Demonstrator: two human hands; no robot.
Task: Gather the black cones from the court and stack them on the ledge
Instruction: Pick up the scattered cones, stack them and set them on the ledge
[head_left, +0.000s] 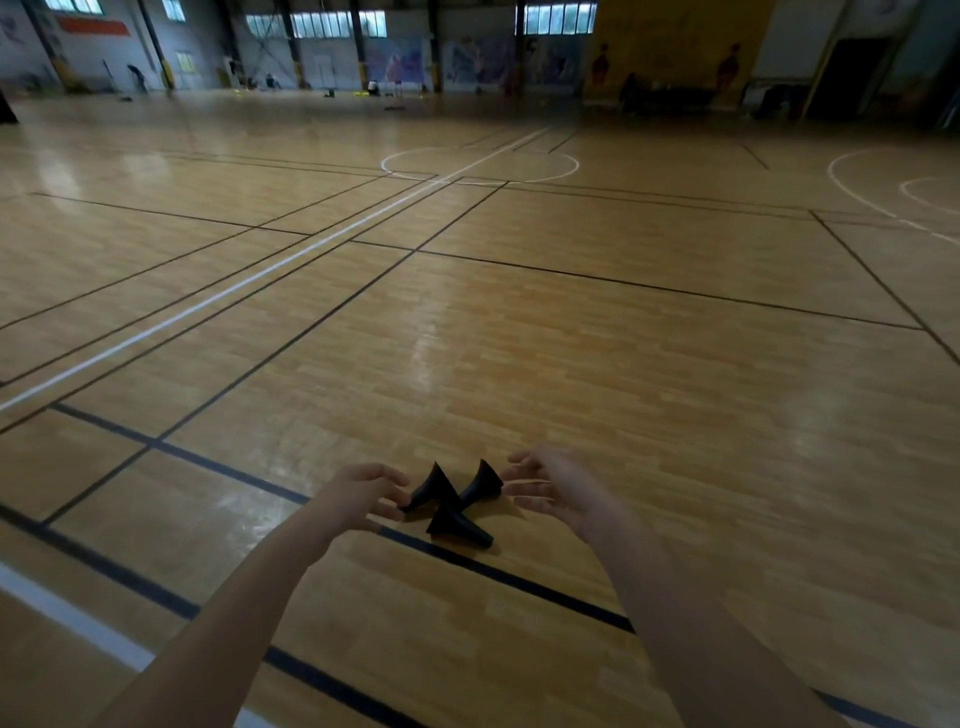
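A wide indoor sports hall opens ahead, its far wall lined with high windows and murals, with dim figures and gear too small to make out. The glossy wooden court floor (519, 332) fills most of the view, crossed by black and white lines, and looks smooth enough for a light thing to skid on. No ledge can be picked out from here.

Both bare forearms reach forward and down. The left hand (363, 491) has its fingers curled, its fingertips touching or nearly touching the wide base of the left cone. The right hand (550, 493) is spread open, palm inward, just beside the right cone and not yet gripping.

Between them lie three small black plastic cones (452, 501), tipped on their sides in a tight cluster on and just beyond a black line. They look light, stiff and hollow, so they should nest easily. The best hold is probably around the narrow tip or by pinching the rim; pushing sideways may only send them sliding.
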